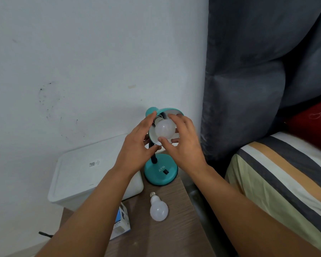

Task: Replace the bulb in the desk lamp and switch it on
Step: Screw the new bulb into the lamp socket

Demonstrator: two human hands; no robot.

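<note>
Fingers (172, 140) of the right hand (183, 143) are cupping the bulb (164, 129), base pointing up-left into the shade (170, 111); left hand (137, 143) is gripping its rim.

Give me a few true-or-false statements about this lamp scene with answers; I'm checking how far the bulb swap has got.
1. A bulb in the shade sits between the fingers of the right hand. True.
2. The left hand rests on the lamp's base. False: it is up at the teal shade.
3. A spare bulb lies on the wooden table. True.
4. The bulb in the shade is glowing. False: it looks unlit.
5. The bulb box stands on the white bin. False: it is on the table.
</note>
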